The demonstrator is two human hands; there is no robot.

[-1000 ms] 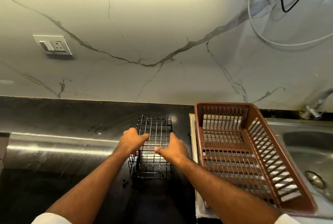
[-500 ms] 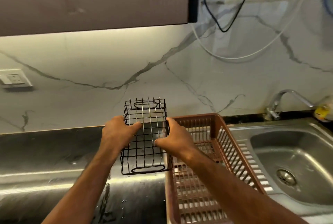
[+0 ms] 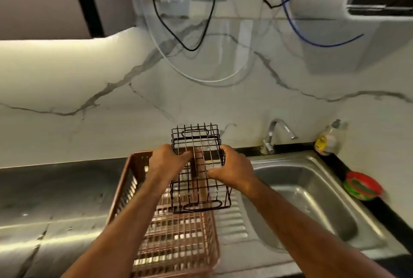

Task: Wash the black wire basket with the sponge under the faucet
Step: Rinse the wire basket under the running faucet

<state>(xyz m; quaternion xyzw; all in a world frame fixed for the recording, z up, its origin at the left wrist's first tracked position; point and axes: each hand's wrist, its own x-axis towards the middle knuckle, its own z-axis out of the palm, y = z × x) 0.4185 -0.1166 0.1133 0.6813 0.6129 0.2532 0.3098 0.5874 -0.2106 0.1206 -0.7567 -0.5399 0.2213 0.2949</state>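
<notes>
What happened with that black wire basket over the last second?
The black wire basket was lifted off the dark counter and carried to the person's right; it is now held in the air over the brown dish rack, nearer the sink. The left hand and right hand grip its sides as before. The faucet shows no water running.

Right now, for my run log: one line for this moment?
phase: carry | black wire basket: airborne, over brown rack | left hand, right hand: gripping
</notes>
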